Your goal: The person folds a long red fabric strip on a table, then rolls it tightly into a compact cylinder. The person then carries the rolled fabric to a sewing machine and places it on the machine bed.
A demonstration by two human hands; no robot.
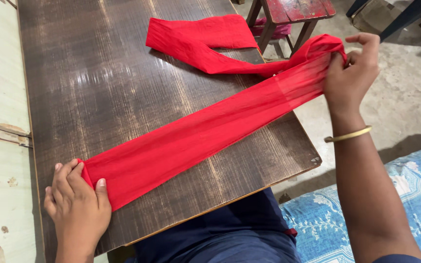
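Observation:
A long red cloth (191, 136), thin and folded into a band, lies stretched across a dark wooden table (98, 83). My left hand (76, 207) presses its near end flat on the table at the lower left. My right hand (349, 73), with a gold bangle on the wrist, pinches the cloth at a fold held up beyond the table's right edge. From that fold the rest of the cloth runs back onto the far part of the table.
A red wooden stool (293, 14) stands on the concrete floor past the table's far right corner. A blue floral cushion (415, 195) is at my right. A pale painted wall or panel (1, 97) borders the table on the left.

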